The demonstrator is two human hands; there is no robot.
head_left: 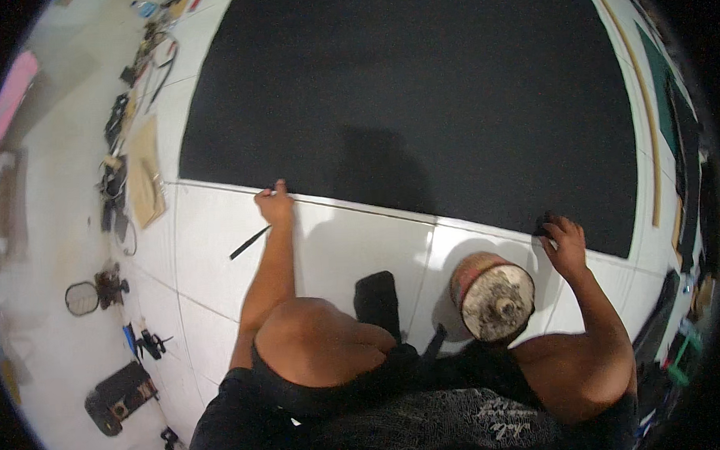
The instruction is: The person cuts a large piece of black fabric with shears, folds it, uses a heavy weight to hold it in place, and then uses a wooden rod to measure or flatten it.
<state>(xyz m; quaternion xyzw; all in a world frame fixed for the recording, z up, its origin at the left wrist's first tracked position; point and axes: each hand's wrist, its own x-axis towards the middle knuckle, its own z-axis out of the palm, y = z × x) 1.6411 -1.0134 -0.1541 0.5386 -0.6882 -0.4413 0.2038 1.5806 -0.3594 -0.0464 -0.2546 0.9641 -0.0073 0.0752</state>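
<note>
A large black sheet [482, 94], seemingly fabric, lies flat over the white tiles in front of me. At its near edge, toward the left, my left hand [276, 206] rests with one finger stretched onto the sheet and the others apart. Farther right along that edge, my right hand [565, 243] has bent fingers closed around a small dark lump [544, 222]. Whether that lump is a fold of the sheet or a separate object, I cannot tell. A short black stick [249, 242] lies on the tiles beside my left wrist.
A round tub [497, 298] with a stained pale top stands between my knees. Beyond the sheet's right side runs a long thin wooden strip [650, 135]. Brown cardboard [144, 173], cables and tools line the left wall. A black case [120, 398] sits at lower left.
</note>
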